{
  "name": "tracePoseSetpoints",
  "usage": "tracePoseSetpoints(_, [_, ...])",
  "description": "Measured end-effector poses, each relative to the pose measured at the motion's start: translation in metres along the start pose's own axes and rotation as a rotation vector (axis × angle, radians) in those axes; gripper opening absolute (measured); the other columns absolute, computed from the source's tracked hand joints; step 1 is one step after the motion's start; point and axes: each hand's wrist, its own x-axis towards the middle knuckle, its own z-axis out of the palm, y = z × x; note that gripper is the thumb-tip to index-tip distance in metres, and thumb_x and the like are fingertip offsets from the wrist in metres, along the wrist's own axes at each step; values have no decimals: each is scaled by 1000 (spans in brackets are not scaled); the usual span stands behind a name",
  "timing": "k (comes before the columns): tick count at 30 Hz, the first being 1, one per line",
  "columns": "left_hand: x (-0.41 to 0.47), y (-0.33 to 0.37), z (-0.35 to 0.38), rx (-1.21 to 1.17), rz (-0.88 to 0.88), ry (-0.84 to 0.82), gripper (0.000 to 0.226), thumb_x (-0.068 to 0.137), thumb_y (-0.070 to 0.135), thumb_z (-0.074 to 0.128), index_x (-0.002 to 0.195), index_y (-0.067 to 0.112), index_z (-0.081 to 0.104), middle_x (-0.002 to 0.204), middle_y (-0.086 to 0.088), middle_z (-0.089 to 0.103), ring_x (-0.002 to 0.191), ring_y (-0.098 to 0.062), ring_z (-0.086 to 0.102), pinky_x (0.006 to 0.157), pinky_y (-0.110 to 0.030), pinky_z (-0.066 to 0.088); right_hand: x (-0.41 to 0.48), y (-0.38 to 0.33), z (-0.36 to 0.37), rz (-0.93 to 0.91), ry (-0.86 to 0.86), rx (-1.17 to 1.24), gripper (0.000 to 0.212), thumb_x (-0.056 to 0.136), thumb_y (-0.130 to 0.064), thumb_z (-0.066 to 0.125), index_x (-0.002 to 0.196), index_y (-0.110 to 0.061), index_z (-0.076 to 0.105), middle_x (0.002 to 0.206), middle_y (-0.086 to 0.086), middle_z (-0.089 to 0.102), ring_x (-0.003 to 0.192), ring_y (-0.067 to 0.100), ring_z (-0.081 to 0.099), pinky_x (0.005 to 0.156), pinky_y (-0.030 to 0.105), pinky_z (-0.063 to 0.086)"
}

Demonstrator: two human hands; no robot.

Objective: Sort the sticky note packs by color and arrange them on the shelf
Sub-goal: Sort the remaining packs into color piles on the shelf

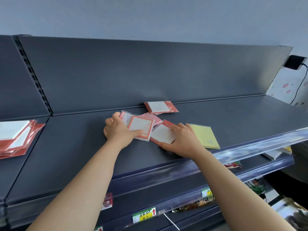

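Centre of the top shelf (233,117), and here's the jumble of sticky note packs. The left hand (119,131) has the orange-bordered pack (141,128): thumb pressed flat on its white face, the other fingers curled round its far left edge, a firm grip. Under it pokes the corner of a clear-wrapped pack (124,117); whether the hand holds that one too, I can't tell. Just beside it, the right hand (182,141) pinches the red-and-white pack (162,135), forefinger laid along the top edge, thumb running along the near edge, the pack tilted at an angle to the shelf front. Between and behind the two held packs lies a pink pack (150,117), partly covered. Further back, a second red-and-white pack (160,107) sits touching the dark back panel (133,72). To the right of the right hand, touching its knuckles, a yellow pack (205,136) lies flat near the clear price rail (260,144). Off on the neighbouring shelf to the left, a stack of red-and-white packs (15,138). Lower down, yellow price labels (144,215) on the shelf edges, and up on the right wall a black box (294,62) with a cable hanging from it.
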Motion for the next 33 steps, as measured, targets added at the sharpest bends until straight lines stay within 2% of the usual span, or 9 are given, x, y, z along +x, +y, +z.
tracePoseSetpoints(2, [1, -1, -2, -83, -44, -1, 113, 59, 47, 89, 145, 15, 23, 140, -10, 28, 126, -34, 42, 107, -44, 38, 1, 1, -3, 14, -21, 27, 91, 60, -88, 38, 137, -41, 38, 114, -1, 54, 113, 24, 45, 105, 35, 29])
tracePoseSetpoints(5, [1, -5, -7, -167, -73, 30, 92, 63, 41, 88, 132, 11, 36, 130, -9, 35, 114, -33, 51, 98, -45, 46, 3, 0, -4, 103, -114, -115, 100, 62, -91, 33, 136, -23, 40, 137, 5, 45, 131, 27, 33, 115, 44, 17])
tracePoseSetpoints(7, [-1, -7, -13, -240, -67, 59, 79, 66, 34, 88, 123, 10, 38, 125, -7, 44, 109, -30, 54, 91, -43, 48, 4, -4, -5, 143, -153, -153, 108, 58, -95, 27, 132, -18, 41, 137, 5, 48, 132, 27, 36, 116, 50, 12])
tracePoseSetpoints(9, [-2, -8, -19, -302, -61, 69, 71, 69, 28, 87, 118, 9, 39, 119, -5, 52, 104, -28, 56, 83, -40, 48, 5, -8, -10, 157, -161, -158, 107, 59, -94, 35, 131, -16, 42, 133, 7, 51, 129, 29, 41, 116, 53, 10])
tracePoseSetpoints(13, [-7, -10, -28, -310, -59, 70, 66, 71, 26, 86, 117, 9, 40, 115, -3, 55, 99, -25, 56, 77, -37, 47, 6, -17, -20, 209, -226, -116, 112, 47, -92, 56, 127, -16, 42, 131, 9, 45, 124, 31, 40, 110, 48, 26])
tracePoseSetpoints(17, [-14, -11, -36, -353, -55, 164, 55, 78, 22, 81, 114, 8, 41, 110, -4, 55, 91, -24, 55, 70, -35, 44, 0, -27, -24, 185, -173, 63, 105, 47, -78, 74, 126, -16, 39, 119, 2, 33, 105, 22, 48, 91, 36, 43])
tracePoseSetpoints(24, [-24, -16, -42, -399, -40, 164, 43, 84, 20, 71, 112, 7, 41, 107, -5, 55, 86, -23, 54, 61, -32, 44, -3, -43, -33, 107, 59, 352, 87, 57, -50, 87, 118, -21, 31, 116, -6, 26, 103, 12, 45, 85, 27, 46])
tracePoseSetpoints(28, [-35, -23, -52, -442, -32, 150, 40, 85, 22, 70, 111, 11, 43, 106, -2, 55, 80, -12, 52, 57, -26, 38, 7, -62, -31, 81, 102, 460, 75, 63, -42, 87, 109, -22, 31, 116, -6, 30, 101, 12, 46, 80, 28, 48])
tracePoseSetpoints(33, [-44, -42, -84, -468, -43, 224, 37, 86, 23, 68, 112, 13, 43, 105, 0, 56, 78, -5, 50, 59, -25, 40, 23, -94, -18, 89, 45, 600, 70, 62, -41, 87, 110, -18, 42, 109, -4, 53, 97, 15, 56, 83, 37, 53])
